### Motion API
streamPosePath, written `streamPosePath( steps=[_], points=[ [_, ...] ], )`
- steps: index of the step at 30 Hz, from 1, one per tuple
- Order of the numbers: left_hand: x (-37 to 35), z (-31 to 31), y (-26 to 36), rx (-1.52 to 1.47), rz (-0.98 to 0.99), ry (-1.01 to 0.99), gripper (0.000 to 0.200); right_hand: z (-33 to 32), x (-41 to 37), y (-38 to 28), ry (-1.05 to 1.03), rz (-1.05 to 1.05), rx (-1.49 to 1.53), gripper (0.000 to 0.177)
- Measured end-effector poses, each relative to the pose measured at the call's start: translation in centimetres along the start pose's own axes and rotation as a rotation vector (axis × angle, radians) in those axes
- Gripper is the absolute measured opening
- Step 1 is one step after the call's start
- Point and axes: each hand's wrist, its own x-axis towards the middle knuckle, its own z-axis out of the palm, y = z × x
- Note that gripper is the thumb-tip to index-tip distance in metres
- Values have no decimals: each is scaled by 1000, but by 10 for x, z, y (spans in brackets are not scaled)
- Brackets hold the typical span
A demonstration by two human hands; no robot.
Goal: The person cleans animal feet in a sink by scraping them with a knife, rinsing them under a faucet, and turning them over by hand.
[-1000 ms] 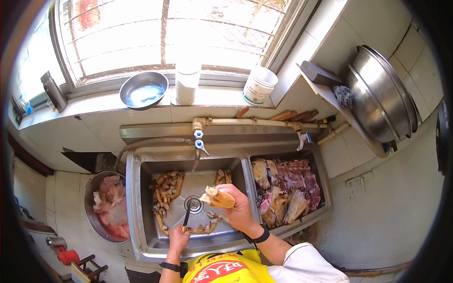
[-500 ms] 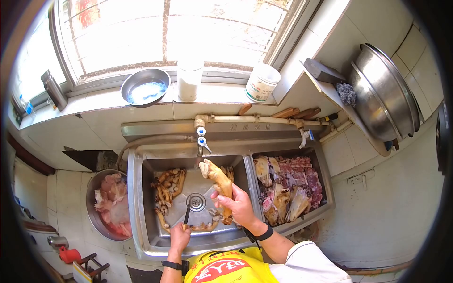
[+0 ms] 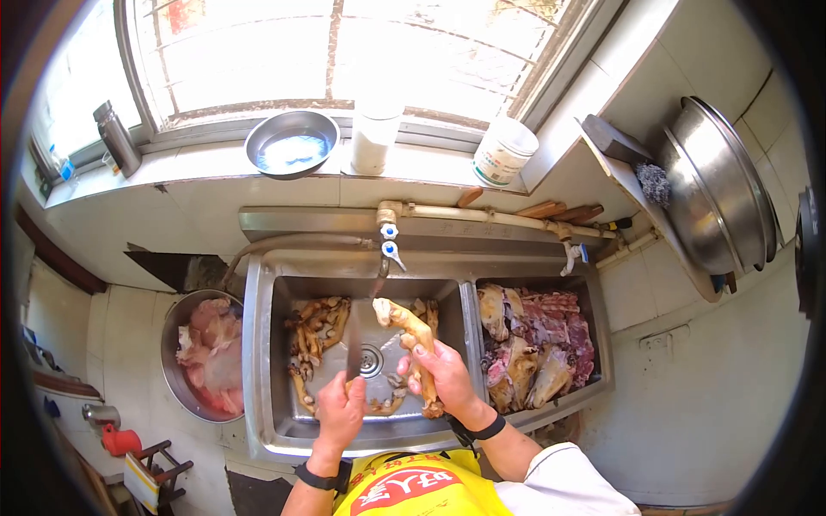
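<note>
My left hand (image 3: 341, 409) is closed round the handle of a knife (image 3: 354, 340), its blade pointing up and away over the left sink basin (image 3: 288, 421). My right hand (image 3: 449, 378) grips a tan animal trotter (image 3: 404, 322), held at a slant above the basin with its hoof end toward the tap. Knife and trotter are apart. More trotters (image 3: 320, 331) lie along the basin's left side, and others along its near and right sides. A drain (image 3: 370, 359) shows in the basin floor between my hands.
The right basin holds raw meat pieces (image 3: 551, 322), some with skin. Left of the sink stands a metal pot (image 3: 172, 378) containing pale pink meat (image 3: 211, 348). Taps (image 3: 391, 249) rise behind the sink. A pan (image 3: 292, 144) and white tubs (image 3: 506, 150) sit on the windowsill.
The knife has been raised and turned more upright in my left hand, which has moved up slightly. The trotter stays in my right hand, tilted a little differently. The whole view has shifted slightly.
</note>
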Motion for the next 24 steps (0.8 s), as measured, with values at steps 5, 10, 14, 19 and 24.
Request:
streamPosePath(
  steps=[5, 10, 14, 19, 24],
  points=[
    [13, 19, 28, 95, 174, -13, 31, 14, -5, 4, -22, 33, -62, 35],
    [17, 25, 34, 215, 158, 72, 29, 20, -6, 12, -28, 88, -47, 34],
    [25, 29, 24, 296, 143, 142, 31, 15, 5, 28, -3, 91, -24, 30],
    [47, 22, -17, 232, -102, 245, 38, 8, 12, 33, 17, 163, 3, 27],
    [30, 27, 9, 219, 117, 101, 32, 7, 15, 31, 102, 101, -164, 24]
  ],
)
